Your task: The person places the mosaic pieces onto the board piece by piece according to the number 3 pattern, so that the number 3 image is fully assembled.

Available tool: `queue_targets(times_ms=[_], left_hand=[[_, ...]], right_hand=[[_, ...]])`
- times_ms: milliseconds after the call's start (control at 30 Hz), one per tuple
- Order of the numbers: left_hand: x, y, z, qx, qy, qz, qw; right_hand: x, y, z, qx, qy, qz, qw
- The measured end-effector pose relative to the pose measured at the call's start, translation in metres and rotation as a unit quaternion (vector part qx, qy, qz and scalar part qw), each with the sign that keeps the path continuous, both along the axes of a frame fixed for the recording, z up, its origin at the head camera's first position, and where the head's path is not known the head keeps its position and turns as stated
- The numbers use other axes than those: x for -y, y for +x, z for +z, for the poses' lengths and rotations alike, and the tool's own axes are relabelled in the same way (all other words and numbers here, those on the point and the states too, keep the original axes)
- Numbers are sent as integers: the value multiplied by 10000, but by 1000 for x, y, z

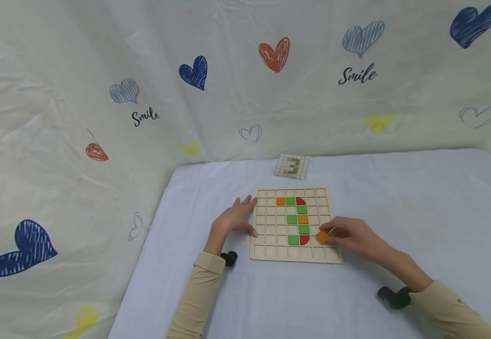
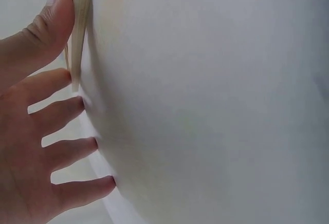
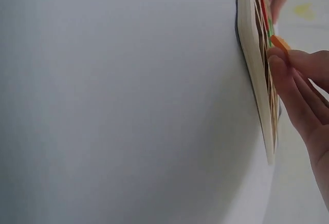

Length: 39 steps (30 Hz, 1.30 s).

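Note:
A wooden grid board (image 1: 271,253) lies on the white-covered table with green, orange and red tiles in several of its squares. Between thumb and fingers, my right hand (image 1: 349,235) pinches an orange tile (image 1: 322,237) over the board's right side; the right wrist view shows this orange tile (image 3: 280,42) just above the grid. My left hand (image 1: 233,219) rests at the board's left edge, fingers spread. In the left wrist view the thumb and index finger of the left hand (image 2: 36,131) touch the board's side (image 2: 81,29), while the other fingertips reach the cloth.
Behind the board lies a pattern card (image 1: 292,166) with a small printed grid of coloured squares. Dark wrist devices (image 1: 394,297) sit at both cuffs. A curtain (image 1: 228,103) printed with hearts hangs beyond the table's far edge.

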<state>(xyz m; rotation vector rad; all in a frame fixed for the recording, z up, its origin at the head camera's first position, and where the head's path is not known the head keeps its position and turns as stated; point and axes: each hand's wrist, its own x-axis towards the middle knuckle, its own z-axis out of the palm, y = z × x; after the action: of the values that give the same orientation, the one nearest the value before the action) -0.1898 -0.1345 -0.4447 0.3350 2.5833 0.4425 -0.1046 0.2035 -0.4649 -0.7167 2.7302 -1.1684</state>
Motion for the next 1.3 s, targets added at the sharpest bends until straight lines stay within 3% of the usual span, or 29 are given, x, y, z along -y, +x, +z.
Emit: queue_targets(times_ms=[233, 533, 1300], left_hand=[[1, 1, 3, 25, 21, 5, 10000], [2, 2, 2, 12, 0, -2, 10000], [4, 4, -1, 58, -81, -20, 9999]], right_hand=[[18, -2, -2, 133, -150, 73, 9998], [46, -6, 0, -29, -282, 123, 9995], [90, -11, -6, 83, 256, 209, 9994]])
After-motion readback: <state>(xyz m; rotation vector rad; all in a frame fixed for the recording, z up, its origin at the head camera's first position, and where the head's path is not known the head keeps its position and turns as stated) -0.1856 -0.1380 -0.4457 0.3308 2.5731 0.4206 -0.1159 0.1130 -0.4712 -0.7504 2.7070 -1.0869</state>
